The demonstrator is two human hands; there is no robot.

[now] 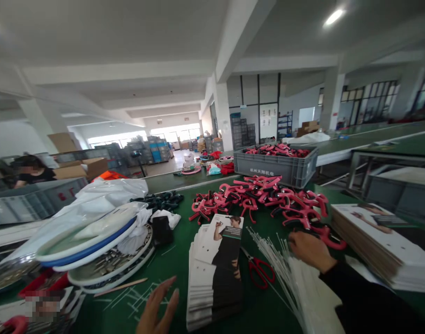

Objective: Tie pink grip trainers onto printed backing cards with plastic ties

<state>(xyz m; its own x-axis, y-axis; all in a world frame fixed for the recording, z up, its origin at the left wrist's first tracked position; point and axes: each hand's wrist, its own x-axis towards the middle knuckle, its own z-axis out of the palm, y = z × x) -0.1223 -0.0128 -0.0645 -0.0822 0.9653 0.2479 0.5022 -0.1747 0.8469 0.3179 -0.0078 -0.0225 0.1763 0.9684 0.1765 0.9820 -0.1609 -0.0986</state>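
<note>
My left hand (158, 307) is held low over the green table with its fingers spread and nothing in them. It is between a scatter of loose white cable ties (134, 299) and a stack of printed cards (214, 273). My right hand (310, 249) reaches forward over a bundle of white cable ties (273, 255), close to the pink-and-black hand grips (296, 204) heaped on the table. Its fingers bend downward and are partly hidden, so I cannot see whether they hold anything. Red-handled scissors (260, 271) lie between the cards and the bundle.
Behind the heap stands a grey crate (278, 168) full of pink grips. A second card stack (383, 241) rises at right. At left are round trays (90, 246) with metal parts, plus a white plastic bag (108, 195). A person (31, 171) is at far left.
</note>
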